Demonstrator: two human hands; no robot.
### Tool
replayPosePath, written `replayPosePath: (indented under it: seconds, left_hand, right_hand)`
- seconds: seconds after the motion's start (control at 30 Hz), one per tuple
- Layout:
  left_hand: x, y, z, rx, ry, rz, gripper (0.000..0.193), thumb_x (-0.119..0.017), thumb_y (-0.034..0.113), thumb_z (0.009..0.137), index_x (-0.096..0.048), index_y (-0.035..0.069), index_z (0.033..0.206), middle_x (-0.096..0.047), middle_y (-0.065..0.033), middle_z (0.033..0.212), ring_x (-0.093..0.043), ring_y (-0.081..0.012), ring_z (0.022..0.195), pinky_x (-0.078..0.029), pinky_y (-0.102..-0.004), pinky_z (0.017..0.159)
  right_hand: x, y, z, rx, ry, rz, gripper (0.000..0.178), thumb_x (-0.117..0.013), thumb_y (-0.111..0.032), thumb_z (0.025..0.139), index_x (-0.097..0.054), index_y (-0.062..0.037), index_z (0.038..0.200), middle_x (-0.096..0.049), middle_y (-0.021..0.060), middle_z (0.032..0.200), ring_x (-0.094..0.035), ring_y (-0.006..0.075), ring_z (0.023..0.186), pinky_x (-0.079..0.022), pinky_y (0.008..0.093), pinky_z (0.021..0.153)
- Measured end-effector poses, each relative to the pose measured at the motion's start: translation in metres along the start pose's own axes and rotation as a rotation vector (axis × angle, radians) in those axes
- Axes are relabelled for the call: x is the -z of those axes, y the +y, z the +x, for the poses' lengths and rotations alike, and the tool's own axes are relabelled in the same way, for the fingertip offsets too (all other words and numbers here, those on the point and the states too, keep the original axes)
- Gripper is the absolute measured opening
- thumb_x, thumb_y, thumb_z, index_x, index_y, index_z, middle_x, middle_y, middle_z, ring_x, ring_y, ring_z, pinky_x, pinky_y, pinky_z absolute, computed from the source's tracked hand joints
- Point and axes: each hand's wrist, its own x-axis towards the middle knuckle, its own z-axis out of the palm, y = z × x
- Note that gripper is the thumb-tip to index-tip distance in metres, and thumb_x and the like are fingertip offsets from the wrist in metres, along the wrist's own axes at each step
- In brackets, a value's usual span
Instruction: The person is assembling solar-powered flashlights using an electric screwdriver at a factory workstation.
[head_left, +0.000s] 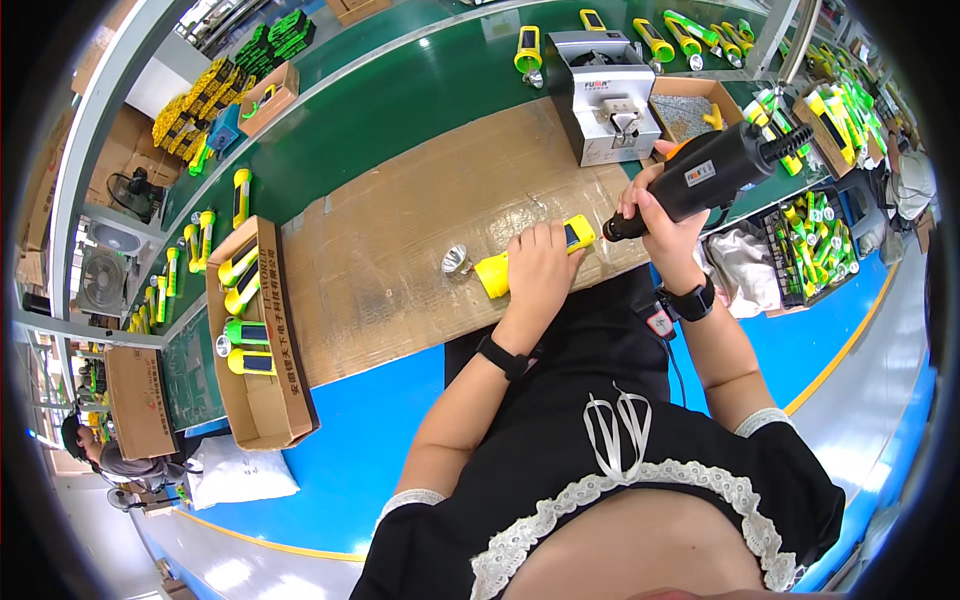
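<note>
Flashlight [493,275] under curled left hand [538,259], power tool [697,176] in wrapped right hand [668,228]

Flashlight [491,276]: yellow, dark blue panel [574,235]. Power screwdriver [685,190]: black, pale label [700,173]. Desk [400,100]: green; cardboard sheet [390,230] brown. Machine casing [607,90]: silver-grey and black. Floor [345,450]: bright blue (yellow stripe too, from where I'm standing). Top [475,475]: black, white lace trim [650,473].

Room left over cardboard [380,250], carton [288,330] beyond, machine [590,90] ahead, rear unclear
</note>
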Motion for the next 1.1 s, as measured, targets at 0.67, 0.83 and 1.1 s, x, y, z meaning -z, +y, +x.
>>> replayPosePath:
  seconds: [0.67,0.83,1.1]
  left_hand:
    - [0.003,0.004,0.005,0.046,-0.059,0.049,0.052,-0.072,0.042,0.067,-0.057,0.005,0.101,-0.054,-0.006,0.085,-0.053,-0.0218,0.079,-0.038,-0.0349,0.07]
    - [0.0,0.003,0.005,0.055,-0.037,0.057,0.05,-0.071,0.042,0.068,-0.057,0.006,0.1,-0.054,-0.0054,0.084,-0.053,-0.0215,0.079,-0.038,-0.0345,0.069]
    - [0.001,0.003,0.005,0.069,-0.072,0.017,0.046,-0.073,0.039,0.067,-0.058,0.006,0.096,-0.054,-0.0068,0.086,-0.054,-0.0228,0.081,-0.039,-0.0351,0.069]
  right_hand:
    - [-0.004,0.03,0.004,-0.137,-0.143,-0.063,0.043,-0.056,0.004,0.079,-0.037,-0.0019,0.116,-0.052,0.0068,0.069,-0.053,0.0145,0.057,-0.046,0.0287,0.057]
    - [-0.007,0.029,0.003,-0.177,-0.108,-0.075,0.044,-0.063,0.005,0.074,-0.047,-0.0018,0.115,-0.057,0.0012,0.076,-0.054,0.0059,0.068,-0.046,0.0229,0.062]
    - [-0.015,0.021,0.003,-0.179,-0.092,-0.085,0.047,-0.063,0.009,0.073,-0.048,-0.0018,0.117,-0.056,-0.0008,0.076,-0.053,0.0042,0.07,-0.044,0.0217,0.062]
